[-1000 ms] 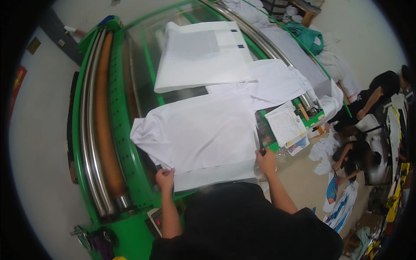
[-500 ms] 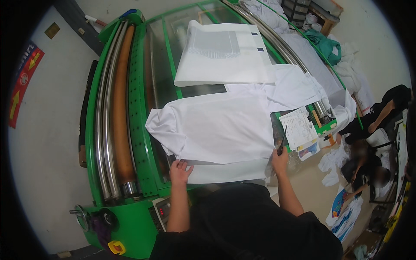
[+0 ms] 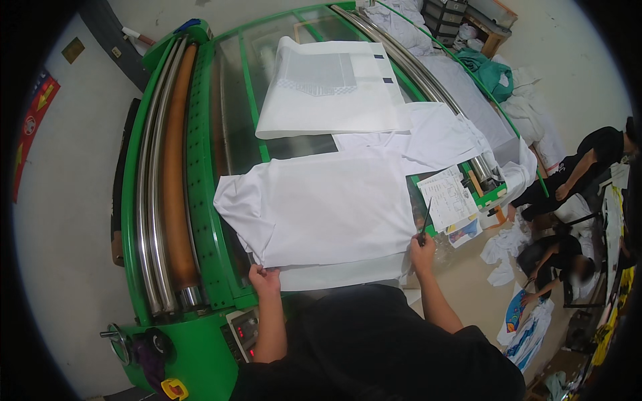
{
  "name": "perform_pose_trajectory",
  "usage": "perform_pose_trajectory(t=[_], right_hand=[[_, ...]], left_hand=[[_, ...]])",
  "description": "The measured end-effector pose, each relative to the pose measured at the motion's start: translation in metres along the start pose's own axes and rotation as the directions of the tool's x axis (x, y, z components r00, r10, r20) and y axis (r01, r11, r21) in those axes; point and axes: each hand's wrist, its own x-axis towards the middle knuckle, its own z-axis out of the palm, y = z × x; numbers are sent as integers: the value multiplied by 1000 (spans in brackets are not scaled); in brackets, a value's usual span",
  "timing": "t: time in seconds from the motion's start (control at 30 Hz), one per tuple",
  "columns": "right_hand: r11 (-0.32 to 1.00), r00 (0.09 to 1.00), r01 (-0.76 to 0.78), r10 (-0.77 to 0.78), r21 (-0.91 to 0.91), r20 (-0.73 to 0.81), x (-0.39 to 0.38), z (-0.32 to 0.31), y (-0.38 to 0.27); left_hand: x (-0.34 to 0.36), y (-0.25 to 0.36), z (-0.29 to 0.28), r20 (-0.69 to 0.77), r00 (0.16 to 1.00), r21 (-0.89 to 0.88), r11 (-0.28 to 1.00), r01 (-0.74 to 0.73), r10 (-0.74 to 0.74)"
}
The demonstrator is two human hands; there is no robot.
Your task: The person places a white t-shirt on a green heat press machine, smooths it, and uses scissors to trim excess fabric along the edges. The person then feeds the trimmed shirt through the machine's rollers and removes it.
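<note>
A white shirt (image 3: 341,210) lies spread on the glass-topped table of a green roller machine, its sleeve bunched toward the left. Beneath its near edge a pale sheet (image 3: 334,278) sticks out. My left hand (image 3: 265,279) is closed on the shirt's near left corner, fingers pinched at the edge. Over at the near right corner, my right hand (image 3: 422,255) is wrapped round dark-handled scissors (image 3: 424,227), blades pointing away from me. That hand also sits against the shirt's edge; whether it grips cloth too, I cannot tell.
Beyond the shirt lie a large white printed sheet (image 3: 328,110) and more white cloth (image 3: 441,137). Papers (image 3: 449,198) rest at the right. Long rollers (image 3: 175,180) run along the left, a control box (image 3: 244,332) nearby. Two people (image 3: 555,264) work at far right.
The view has shifted slightly, so the machine sits further left. My left fingers, looser before, are now closed at the shirt's corner. The scissors stay in my right hand.
</note>
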Motion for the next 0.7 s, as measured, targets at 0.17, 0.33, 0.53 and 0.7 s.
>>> perform_pose_trajectory(t=[0.17, 0.33, 0.53, 0.7], right_hand=[[991, 998, 46, -51, 124, 37, -10, -2, 4], [999, 1000, 22, -22, 34, -15, -17, 1, -6], [999, 998, 45, -43, 21, -53, -27, 6, -12], [995, 996, 41, -34, 92, -78, -31, 12, -4]], left_hand=[[4, -3, -2, -62, 998, -2, 1000, -18, 18], [7, -9, 2, -74, 994, 178, 982, -66, 81], [14, -9, 1, -122, 990, 141, 989, -48, 65], [26, -3, -16, -142, 989, 32, 999, -28, 32]])
